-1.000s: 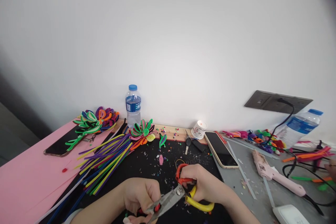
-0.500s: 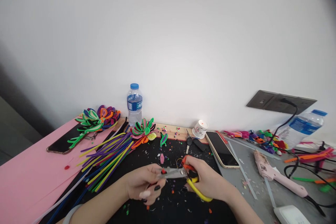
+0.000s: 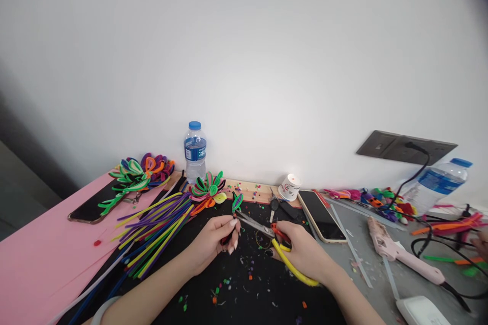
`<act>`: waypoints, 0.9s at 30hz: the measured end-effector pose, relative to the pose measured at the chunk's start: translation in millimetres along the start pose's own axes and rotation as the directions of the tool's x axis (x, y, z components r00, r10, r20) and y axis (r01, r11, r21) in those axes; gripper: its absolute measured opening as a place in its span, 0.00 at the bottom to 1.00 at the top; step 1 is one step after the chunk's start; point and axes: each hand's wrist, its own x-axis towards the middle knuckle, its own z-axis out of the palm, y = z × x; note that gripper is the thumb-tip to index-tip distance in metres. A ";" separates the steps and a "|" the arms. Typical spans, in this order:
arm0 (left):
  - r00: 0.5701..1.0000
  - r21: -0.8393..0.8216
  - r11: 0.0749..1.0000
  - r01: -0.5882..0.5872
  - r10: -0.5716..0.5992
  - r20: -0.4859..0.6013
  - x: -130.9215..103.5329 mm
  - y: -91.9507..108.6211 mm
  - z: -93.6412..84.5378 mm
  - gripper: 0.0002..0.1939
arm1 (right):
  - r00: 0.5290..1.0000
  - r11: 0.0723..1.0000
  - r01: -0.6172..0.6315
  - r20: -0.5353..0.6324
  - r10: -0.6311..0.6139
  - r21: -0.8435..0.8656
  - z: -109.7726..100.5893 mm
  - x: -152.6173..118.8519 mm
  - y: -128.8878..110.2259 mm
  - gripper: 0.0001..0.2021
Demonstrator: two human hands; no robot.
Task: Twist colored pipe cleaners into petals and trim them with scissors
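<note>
My right hand grips scissors with red and yellow handles, their blades parted slightly and pointing left. The blade tips are beside the fingers of my left hand, which are closed in a pinch. A small dark red and black piece shows between those fingers, mostly hidden. Just beyond my left hand lies a small green and purple pipe-cleaner loop. Left of it sit a pipe-cleaner flower and a spread bundle of coloured pipe cleaners.
Small coloured clippings litter the black mat. Behind stand a water bottle and a paper cup. A phone, a pink glue gun with its cord, and another person's hand are on the right.
My left hand has turned and moved slightly up and left. The scissor blades have swung from across its fingers to point up-left, slightly parted. Another person's hand has appeared at the right edge.
</note>
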 end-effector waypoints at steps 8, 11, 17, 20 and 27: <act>0.936 0.621 0.773 -0.133 0.303 -0.177 -2.5 0.3 1.6 0.16 | 0.998 0.996 -0.057 0.024 0.059 -0.069 4.9 -4.0 -4.9 0.11; 0.920 0.688 0.711 -0.146 0.354 -0.171 -3.9 0.6 2.4 0.16 | 0.998 0.995 -0.058 0.026 0.060 -0.078 6.6 -5.2 -9.7 0.12; 0.921 0.712 0.682 -0.165 0.366 -0.137 -4.3 -1.6 3.3 0.17 | 0.998 0.993 -0.070 0.000 0.070 -0.092 13.7 -5.0 -13.5 0.13; 0.931 0.718 0.680 -0.148 0.340 -0.131 -5.1 -3.8 4.9 0.16 | 0.998 0.994 -0.068 -0.004 0.068 -0.088 18.5 -4.7 -13.5 0.13; 0.940 0.736 0.663 -0.134 0.321 -0.119 -6.0 -3.7 7.2 0.15 | 0.998 0.996 -0.057 -0.010 0.057 -0.074 24.3 -4.0 -10.6 0.14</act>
